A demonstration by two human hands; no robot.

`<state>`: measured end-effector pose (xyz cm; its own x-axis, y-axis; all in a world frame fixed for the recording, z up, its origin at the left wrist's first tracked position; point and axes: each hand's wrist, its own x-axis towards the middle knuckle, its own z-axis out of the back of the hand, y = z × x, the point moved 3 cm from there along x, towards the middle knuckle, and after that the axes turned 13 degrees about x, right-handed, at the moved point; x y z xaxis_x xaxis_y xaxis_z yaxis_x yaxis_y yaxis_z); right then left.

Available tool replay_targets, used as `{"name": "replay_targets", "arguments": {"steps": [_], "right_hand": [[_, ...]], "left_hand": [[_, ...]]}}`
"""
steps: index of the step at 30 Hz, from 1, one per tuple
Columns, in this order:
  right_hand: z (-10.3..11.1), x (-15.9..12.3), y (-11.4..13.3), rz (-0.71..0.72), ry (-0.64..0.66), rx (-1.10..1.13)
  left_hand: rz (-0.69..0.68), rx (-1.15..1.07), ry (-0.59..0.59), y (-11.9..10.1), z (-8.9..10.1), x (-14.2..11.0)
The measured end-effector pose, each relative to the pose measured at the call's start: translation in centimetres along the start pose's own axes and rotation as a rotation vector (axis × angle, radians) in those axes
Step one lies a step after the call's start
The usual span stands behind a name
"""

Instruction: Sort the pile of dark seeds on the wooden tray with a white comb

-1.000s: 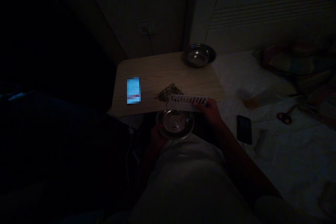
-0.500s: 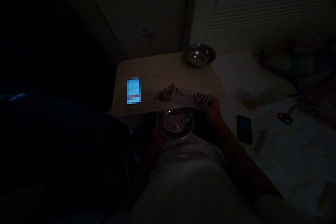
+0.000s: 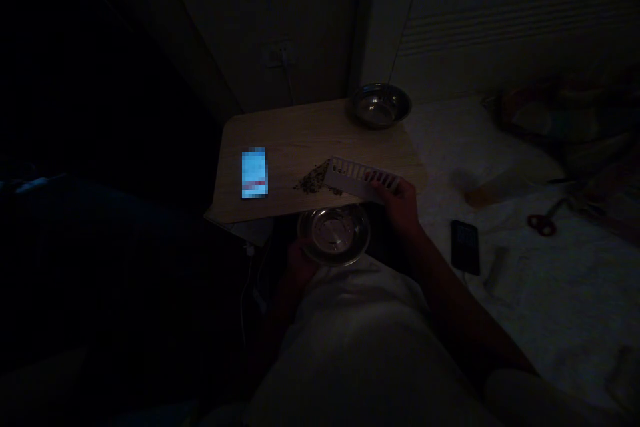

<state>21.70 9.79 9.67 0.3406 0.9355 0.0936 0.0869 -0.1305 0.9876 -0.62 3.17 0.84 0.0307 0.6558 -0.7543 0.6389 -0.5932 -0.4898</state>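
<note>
My left hand (image 3: 302, 260) grips the rim of a shiny metal bowl (image 3: 334, 257) just below the table's front edge. Few details show inside that bowl in the dim light. In my right hand (image 3: 401, 207) is a white slotted plastic strip (image 3: 350, 178), held low over the wooden table (image 3: 280, 128). Its left end touches or nearly touches a pile of small dark and light grains (image 3: 313, 179). Some grains lie along the strip's lower edge, near the table's front edge. My right fingers are closed around the strip's right end.
A second metal bowl (image 3: 383, 107) stands at the table's back right corner. A lit phone (image 3: 255, 173) lies on the left. On the white bedding (image 3: 505, 320) to the right are a dark phone (image 3: 465, 247) and red-handled scissors (image 3: 543, 224). A wall socket (image 3: 279, 53) holds a plug.
The strip in my right hand has tilted and shifted slightly, and more grains show along its lower edge. My left hand and the bowl have stayed in place.
</note>
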Motion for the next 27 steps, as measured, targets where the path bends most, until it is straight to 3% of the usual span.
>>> {"name": "replay_targets", "arguments": {"steps": [14, 27], "right_hand": [[-0.19, -0.23, 0.36, 0.004, -0.002, -0.003], [0.38, -0.76, -0.20, -0.092, 0.008, 0.054]], "left_hand": [[0.054, 0.008, -0.003, 0.19, 0.10, 0.22], [0.004, 0.007, -0.025, 0.25, 0.35, 0.41]]}}
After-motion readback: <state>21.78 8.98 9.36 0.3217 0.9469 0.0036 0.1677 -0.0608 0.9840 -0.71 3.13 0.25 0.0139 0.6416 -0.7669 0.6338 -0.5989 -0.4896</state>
